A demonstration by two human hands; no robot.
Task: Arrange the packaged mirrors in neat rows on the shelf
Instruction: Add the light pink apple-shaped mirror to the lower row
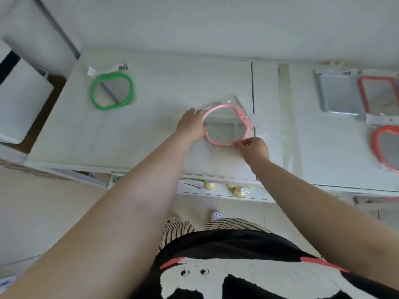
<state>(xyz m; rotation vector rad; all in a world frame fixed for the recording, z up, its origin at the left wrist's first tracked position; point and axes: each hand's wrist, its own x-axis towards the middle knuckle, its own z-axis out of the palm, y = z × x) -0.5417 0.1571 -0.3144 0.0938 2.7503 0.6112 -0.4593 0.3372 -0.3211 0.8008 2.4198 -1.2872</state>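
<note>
I am setting the pink-rimmed, apple-shaped mirror in its clear plastic wrap (226, 128) down on the white shelf top (151, 130), my left hand (192, 126) flat against its left rim and my right hand (254, 147) pinching its near edge. Next I judge it needs squaring into line with the green-rimmed wrapped mirror (111, 91) well to the left. The grey square mirror (339, 93) and red-rimmed mirrors (386, 145) lie apart at right, nothing blocking.
</note>
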